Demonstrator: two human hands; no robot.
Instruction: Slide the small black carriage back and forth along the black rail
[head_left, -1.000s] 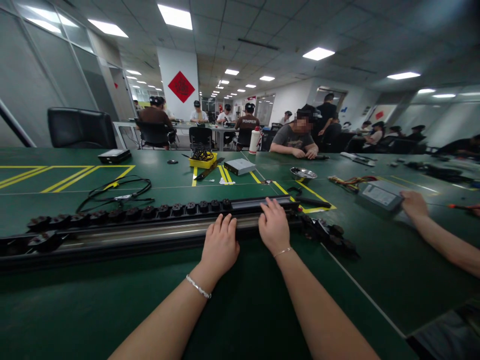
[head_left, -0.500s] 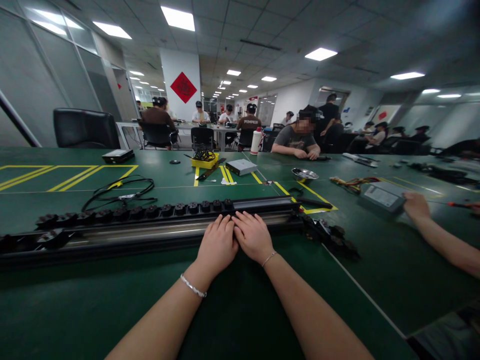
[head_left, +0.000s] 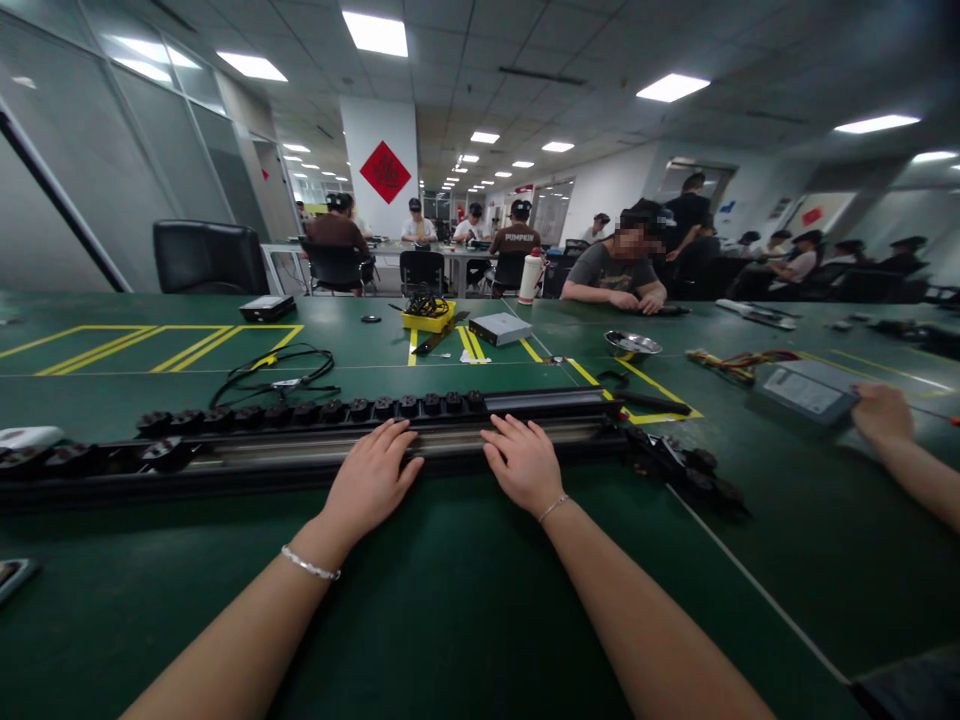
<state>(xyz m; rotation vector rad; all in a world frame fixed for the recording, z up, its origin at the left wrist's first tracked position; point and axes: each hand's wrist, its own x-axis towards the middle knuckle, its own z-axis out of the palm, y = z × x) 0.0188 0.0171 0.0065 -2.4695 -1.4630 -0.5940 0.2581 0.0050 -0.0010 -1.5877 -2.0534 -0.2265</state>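
Observation:
A long black rail-like housing (head_left: pixel 262 450) with a shiny metal inner channel lies across the green table in front of me. My left hand (head_left: pixel 371 472) rests on its near edge, fingers spread and nothing gripped. Further right, my right hand (head_left: pixel 523 465) lies palm down over the same channel, fingers stretched out. Along the far side runs a row of round black socket modules (head_left: pixel 358 409). One loose module (head_left: pixel 166 453) sits in the channel at the left. A cluster of dark modules (head_left: pixel 697 468) lies by the right end.
Behind the housing are a coiled black cable (head_left: pixel 330 360), a yellow box (head_left: pixel 427 319) of cables, a silver box-shaped drive (head_left: pixel 501 328) and a metal bowl (head_left: pixel 634 344). At right, another person's hand (head_left: pixel 885 415) touches a grey power supply (head_left: pixel 806 391). A person (head_left: pixel 622 265) sits opposite.
My hands, side by side and touching before, are now apart. The left hand has slid left along the housing. The view has turned slightly left.

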